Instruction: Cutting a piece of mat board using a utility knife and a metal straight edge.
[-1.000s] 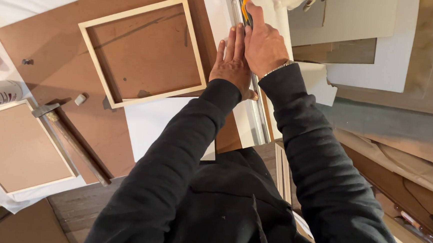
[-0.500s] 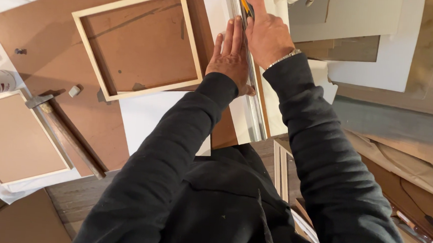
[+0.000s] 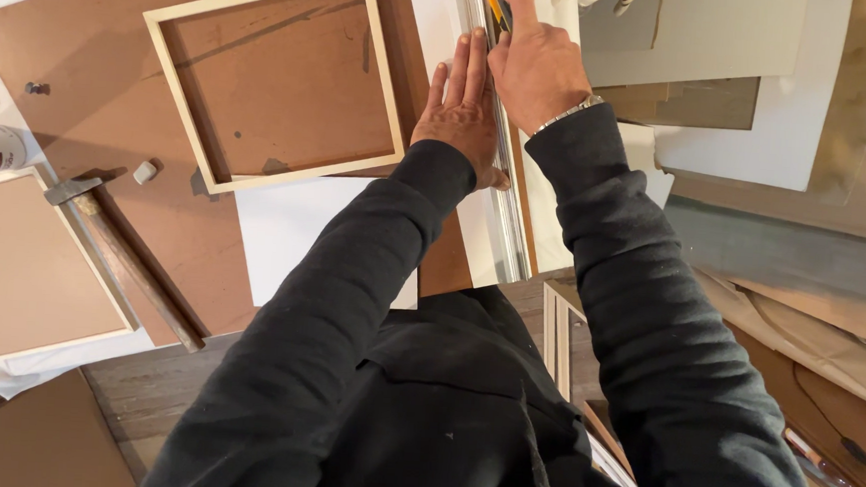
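Wooden frame (image 3: 275,78) and hammer (image 3: 126,260) lie beside left hand (image 3: 461,110).

Both arms reach forward in black sleeves, nearly straight, hands side by side and touching. The left hand (image 3: 464,110) lies flat, palm down, fingers (image 3: 464,65) extended and pressed together. The right hand (image 3: 534,64) is curled closed, index finger stretched forward, a metal band at its wrist.

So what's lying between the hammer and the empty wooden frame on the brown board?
In the head view, a small pale block lies on the brown board between the hammer and the wooden frame.
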